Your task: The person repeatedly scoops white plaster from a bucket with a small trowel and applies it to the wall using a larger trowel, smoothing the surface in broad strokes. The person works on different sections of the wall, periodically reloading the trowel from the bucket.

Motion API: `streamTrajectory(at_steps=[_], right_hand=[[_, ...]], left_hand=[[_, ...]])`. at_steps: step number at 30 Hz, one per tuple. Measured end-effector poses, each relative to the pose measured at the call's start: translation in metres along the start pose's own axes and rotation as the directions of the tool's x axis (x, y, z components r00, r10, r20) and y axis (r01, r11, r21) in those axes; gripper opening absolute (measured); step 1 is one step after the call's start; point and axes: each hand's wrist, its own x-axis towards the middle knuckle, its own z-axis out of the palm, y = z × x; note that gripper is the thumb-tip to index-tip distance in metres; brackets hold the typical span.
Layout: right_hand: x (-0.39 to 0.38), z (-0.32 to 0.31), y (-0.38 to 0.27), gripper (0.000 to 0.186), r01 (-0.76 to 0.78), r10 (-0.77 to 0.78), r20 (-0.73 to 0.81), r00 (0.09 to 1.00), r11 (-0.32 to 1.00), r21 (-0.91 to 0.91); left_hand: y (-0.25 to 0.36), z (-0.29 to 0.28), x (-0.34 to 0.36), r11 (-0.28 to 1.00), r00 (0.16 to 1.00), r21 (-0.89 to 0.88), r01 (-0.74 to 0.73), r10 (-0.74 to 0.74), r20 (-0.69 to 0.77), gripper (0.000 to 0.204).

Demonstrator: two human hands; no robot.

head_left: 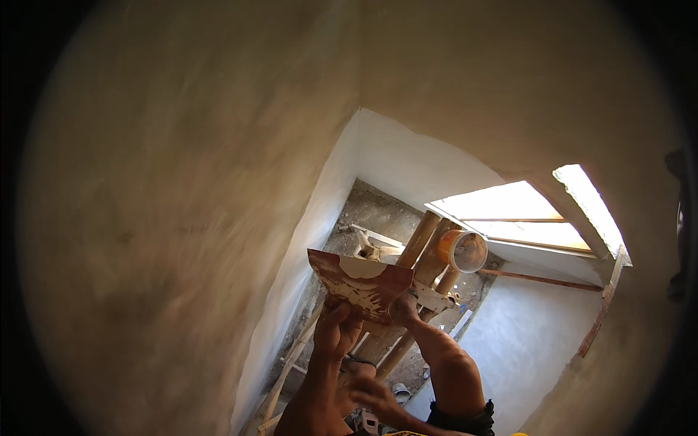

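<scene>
My left hand [336, 330] is closed on the near edge of a flat reddish-brown plastering board [363, 280], thumb against it. A pale patch of plaster lies along the board's far edge, and thin smears spread over its face. My right hand [371, 394] is low in the view, below the board and apart from it. Motion smears its fingers, so whether it holds anything cannot be told. My bent leg [454, 370] is beside the board, its foot partly hidden behind the board's right corner.
Round wooden poles and planks [419, 240] form a platform under my feet. An orange-and-white bucket [467, 251] stands on it. A brown plastered wall [167, 218] rises close on the left. Bright window openings [509, 203] are on the right. Debris litters the floor [371, 207] far below.
</scene>
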Motion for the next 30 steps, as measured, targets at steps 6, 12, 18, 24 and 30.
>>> streamTrajectory(at_steps=[6,12,18,24,30], right_hand=[[0.092,-0.007,-0.098,0.047,0.492,-0.485,-0.14,0.863,0.744,0.452],[0.101,0.015,-0.158,0.03,0.601,-0.575,-0.215,0.79,0.653,0.462],[0.097,-0.009,-0.209,0.024,0.577,-0.565,-0.163,0.809,0.708,0.407],[0.091,-0.007,-0.23,0.019,0.491,-0.487,-0.099,0.868,0.81,0.321],[0.102,0.009,-0.242,0.025,0.475,-0.587,-0.01,0.81,0.644,0.6]], left_hand=[[0.003,0.016,0.02,0.996,1.0,0.088,-0.022,0.022,0.007,0.049],[0.014,0.04,0.048,0.995,0.992,0.098,-0.006,-0.007,0.128,0.05],[0.017,0.082,0.059,0.968,0.995,0.232,-0.094,0.099,-0.012,0.05],[0.02,0.103,0.04,0.887,0.932,0.441,-0.135,0.265,-0.248,0.048],[0.063,0.103,-0.038,0.216,0.646,0.931,0.295,0.673,-0.361,0.044]])
